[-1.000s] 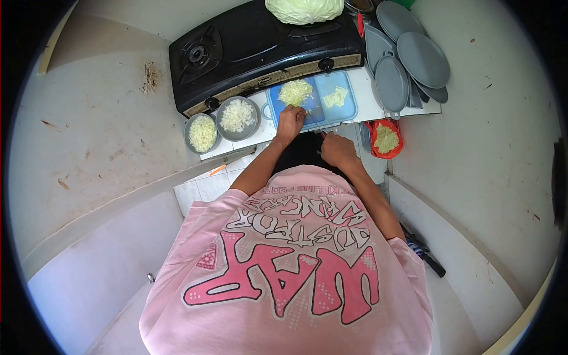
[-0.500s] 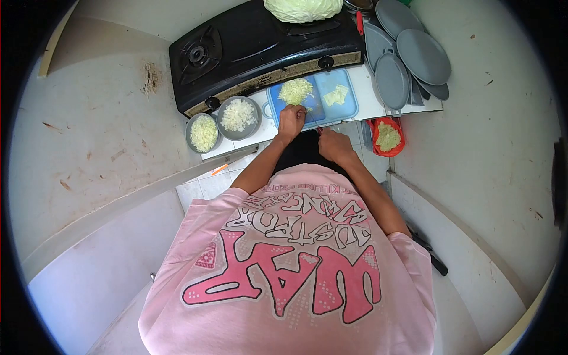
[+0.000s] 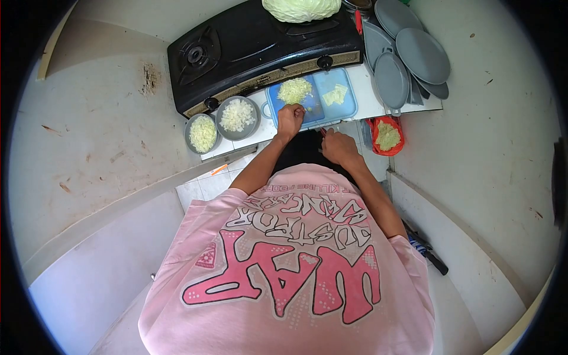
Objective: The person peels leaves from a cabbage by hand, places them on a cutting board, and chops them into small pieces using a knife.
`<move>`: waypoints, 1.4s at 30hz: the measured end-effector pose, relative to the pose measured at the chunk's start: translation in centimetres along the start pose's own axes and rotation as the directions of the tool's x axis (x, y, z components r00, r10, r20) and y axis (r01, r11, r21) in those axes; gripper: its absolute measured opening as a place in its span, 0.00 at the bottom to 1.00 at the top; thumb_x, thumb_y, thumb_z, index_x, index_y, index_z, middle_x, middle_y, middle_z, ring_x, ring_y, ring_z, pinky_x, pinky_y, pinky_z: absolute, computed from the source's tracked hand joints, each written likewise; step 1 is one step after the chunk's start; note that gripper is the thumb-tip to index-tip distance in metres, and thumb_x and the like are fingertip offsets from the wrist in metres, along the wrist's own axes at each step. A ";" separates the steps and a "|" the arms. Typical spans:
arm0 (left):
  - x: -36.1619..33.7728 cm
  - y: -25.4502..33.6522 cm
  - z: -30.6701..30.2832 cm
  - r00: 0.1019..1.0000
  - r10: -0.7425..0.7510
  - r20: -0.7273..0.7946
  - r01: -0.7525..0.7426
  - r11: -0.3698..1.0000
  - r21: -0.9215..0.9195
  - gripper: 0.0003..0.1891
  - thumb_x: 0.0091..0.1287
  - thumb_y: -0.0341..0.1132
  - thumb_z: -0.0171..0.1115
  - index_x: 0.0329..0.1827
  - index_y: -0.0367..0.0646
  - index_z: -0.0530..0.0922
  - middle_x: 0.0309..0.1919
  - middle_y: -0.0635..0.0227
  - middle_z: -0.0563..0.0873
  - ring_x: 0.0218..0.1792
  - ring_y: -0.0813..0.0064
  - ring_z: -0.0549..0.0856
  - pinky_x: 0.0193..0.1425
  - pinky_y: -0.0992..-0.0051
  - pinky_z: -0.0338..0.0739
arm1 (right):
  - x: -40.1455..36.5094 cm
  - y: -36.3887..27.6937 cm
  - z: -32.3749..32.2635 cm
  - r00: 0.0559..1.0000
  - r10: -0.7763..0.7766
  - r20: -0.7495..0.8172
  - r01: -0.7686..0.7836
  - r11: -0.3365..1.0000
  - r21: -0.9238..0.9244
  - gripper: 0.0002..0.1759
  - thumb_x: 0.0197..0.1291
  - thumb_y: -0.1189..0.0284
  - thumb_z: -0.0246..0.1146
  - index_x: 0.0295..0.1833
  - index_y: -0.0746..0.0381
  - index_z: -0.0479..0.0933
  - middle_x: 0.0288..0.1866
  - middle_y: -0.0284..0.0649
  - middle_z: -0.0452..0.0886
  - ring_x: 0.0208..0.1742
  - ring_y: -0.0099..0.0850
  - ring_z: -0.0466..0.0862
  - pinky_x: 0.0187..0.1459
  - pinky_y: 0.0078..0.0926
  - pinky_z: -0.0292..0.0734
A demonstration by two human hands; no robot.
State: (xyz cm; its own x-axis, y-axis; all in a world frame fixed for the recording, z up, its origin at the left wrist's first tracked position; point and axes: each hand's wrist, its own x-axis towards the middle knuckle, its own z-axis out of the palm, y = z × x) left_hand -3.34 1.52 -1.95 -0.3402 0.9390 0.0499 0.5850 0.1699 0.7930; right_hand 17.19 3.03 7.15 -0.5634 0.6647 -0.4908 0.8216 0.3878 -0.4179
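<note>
On the near edge of the blue cutting board (image 3: 315,116), my left hand (image 3: 290,119) is closed, fingertips bent down onto the surface; what they press is hidden. Just beyond it lies a heap of finely chopped cabbage (image 3: 294,90). Flat pale cabbage pieces (image 3: 335,94) rest on the board's lighter right half. My right hand (image 3: 339,146) is wrapped round the red handle of a knife (image 3: 323,131) at the board's front edge; its blade is barely visible.
Left of the board stand two grey bowls of chopped vegetable, one whiter (image 3: 257,125), one greener (image 3: 188,142). Behind are a black gas stove (image 3: 248,47) and a cabbage head (image 3: 302,9). Grey plates (image 3: 423,56) lean at right, above a red bag (image 3: 400,145) of scraps.
My right hand has drawn slightly right and back with the knife, away from my left fingers. My left hand stays nearly in place.
</note>
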 end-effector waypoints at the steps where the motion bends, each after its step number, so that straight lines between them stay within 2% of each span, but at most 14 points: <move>1: 0.0 0.0 0.0 1.000 0.000 -0.005 0.000 1.000 -0.002 0.04 0.62 0.26 0.68 0.36 0.36 0.89 0.30 0.51 0.88 0.31 0.60 0.89 0.41 0.66 0.84 | 0.0 0.0 0.1 1.000 -0.001 0.001 0.001 1.000 0.001 0.22 0.67 0.61 0.62 0.50 0.73 0.76 0.40 0.59 0.88 0.44 0.56 0.89 0.48 0.51 0.84; 3: 0.0 0.1 0.0 1.000 -0.003 -0.015 0.003 1.000 -0.005 0.04 0.61 0.26 0.68 0.36 0.36 0.89 0.30 0.51 0.88 0.32 0.60 0.89 0.41 0.67 0.84 | 0.0 -0.2 0.1 1.000 -0.005 0.001 0.005 1.000 0.005 0.22 0.68 0.62 0.61 0.50 0.73 0.76 0.39 0.60 0.88 0.44 0.56 0.89 0.48 0.52 0.84; 6: 0.1 0.0 0.2 0.999 -0.027 -0.023 0.026 1.000 -0.007 0.04 0.61 0.25 0.67 0.35 0.36 0.89 0.31 0.51 0.89 0.32 0.60 0.89 0.42 0.67 0.84 | 0.1 -0.8 -0.5 0.997 0.011 0.072 -0.009 1.000 -0.018 0.19 0.64 0.70 0.59 0.53 0.74 0.76 0.46 0.60 0.88 0.47 0.54 0.90 0.50 0.50 0.85; 12: 0.2 -0.2 0.3 0.997 -0.070 -0.009 0.070 0.997 -0.038 0.05 0.61 0.25 0.67 0.36 0.36 0.89 0.31 0.52 0.89 0.32 0.61 0.90 0.42 0.68 0.85 | 1.4 -0.7 0.6 0.996 0.022 0.087 -0.020 0.999 -0.028 0.18 0.64 0.71 0.60 0.54 0.74 0.76 0.47 0.59 0.88 0.49 0.53 0.90 0.51 0.49 0.85; 16: 0.2 0.6 -0.2 0.994 -0.113 0.003 0.113 0.992 -0.061 0.05 0.61 0.26 0.68 0.37 0.35 0.89 0.32 0.51 0.89 0.32 0.61 0.90 0.42 0.67 0.84 | 0.5 0.1 0.6 0.999 -0.014 0.034 0.015 0.999 -0.039 0.19 0.67 0.65 0.60 0.51 0.73 0.76 0.41 0.59 0.88 0.46 0.56 0.90 0.49 0.51 0.84; 21: 0.0 0.4 -0.2 1.000 -0.028 0.001 0.028 0.999 0.028 0.05 0.63 0.26 0.66 0.36 0.35 0.89 0.31 0.49 0.87 0.33 0.56 0.89 0.41 0.64 0.83 | -0.2 -0.3 -0.3 1.000 -0.014 0.023 0.014 1.000 -0.023 0.21 0.68 0.63 0.62 0.50 0.73 0.76 0.40 0.59 0.88 0.45 0.56 0.89 0.48 0.51 0.84; 24: -0.1 0.0 0.1 0.999 0.027 -0.030 -0.026 0.999 0.031 0.06 0.63 0.25 0.64 0.36 0.36 0.89 0.30 0.49 0.86 0.32 0.54 0.88 0.41 0.62 0.82 | -0.7 -1.0 -1.5 0.999 0.027 0.043 -0.027 1.000 -0.002 0.16 0.64 0.71 0.59 0.51 0.72 0.79 0.46 0.60 0.88 0.49 0.54 0.90 0.52 0.49 0.84; 25: -0.2 0.0 0.2 0.998 0.042 -0.041 -0.041 0.999 0.026 0.06 0.63 0.24 0.63 0.36 0.36 0.89 0.30 0.49 0.85 0.32 0.53 0.87 0.41 0.61 0.82 | -0.7 -1.1 -1.4 0.999 0.028 0.044 -0.028 1.000 -0.001 0.16 0.64 0.71 0.59 0.51 0.73 0.79 0.46 0.60 0.88 0.49 0.54 0.90 0.52 0.50 0.84; 33: -0.4 0.2 0.2 0.997 0.058 -0.043 -0.056 0.998 0.043 0.06 0.63 0.23 0.63 0.37 0.36 0.89 0.30 0.48 0.85 0.33 0.51 0.87 0.41 0.60 0.82 | 0.2 -0.9 0.0 0.997 -0.037 0.066 0.037 0.999 -0.007 0.17 0.64 0.71 0.58 0.52 0.74 0.76 0.44 0.60 0.88 0.49 0.54 0.90 0.51 0.50 0.85; 36: -0.3 0.2 0.0 0.997 0.072 -0.032 -0.070 0.996 0.049 0.06 0.63 0.23 0.64 0.38 0.36 0.89 0.31 0.48 0.85 0.33 0.50 0.87 0.42 0.60 0.82 | 1.1 -1.2 0.6 0.998 0.007 0.069 -0.006 1.000 -0.016 0.17 0.64 0.71 0.58 0.52 0.74 0.77 0.44 0.60 0.88 0.49 0.54 0.90 0.52 0.49 0.85; 39: -0.7 0.3 -0.3 0.998 0.066 0.002 -0.066 0.997 0.041 0.06 0.63 0.23 0.64 0.38 0.35 0.89 0.33 0.47 0.86 0.33 0.50 0.86 0.42 0.60 0.82 | 1.1 -0.5 1.0 0.999 -0.003 0.053 0.004 1.000 -0.025 0.21 0.69 0.64 0.59 0.54 0.73 0.74 0.43 0.60 0.88 0.47 0.55 0.89 0.50 0.53 0.83; 42: -0.5 0.5 -0.5 0.998 0.068 0.008 -0.069 0.997 0.036 0.05 0.63 0.23 0.65 0.38 0.35 0.88 0.33 0.48 0.86 0.33 0.51 0.86 0.42 0.61 0.82 | 0.5 -0.2 0.2 0.999 -0.004 0.054 0.006 0.999 -0.031 0.21 0.69 0.64 0.58 0.54 0.73 0.75 0.43 0.59 0.88 0.47 0.56 0.89 0.51 0.53 0.83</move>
State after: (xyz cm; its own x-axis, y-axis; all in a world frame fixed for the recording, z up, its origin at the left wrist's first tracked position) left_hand -3.22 0.94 -1.29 -0.2933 0.9509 0.0989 0.6332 0.1157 0.7653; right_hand 16.72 3.15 6.87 -0.5705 0.6277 -0.5296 0.8207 0.4115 -0.3964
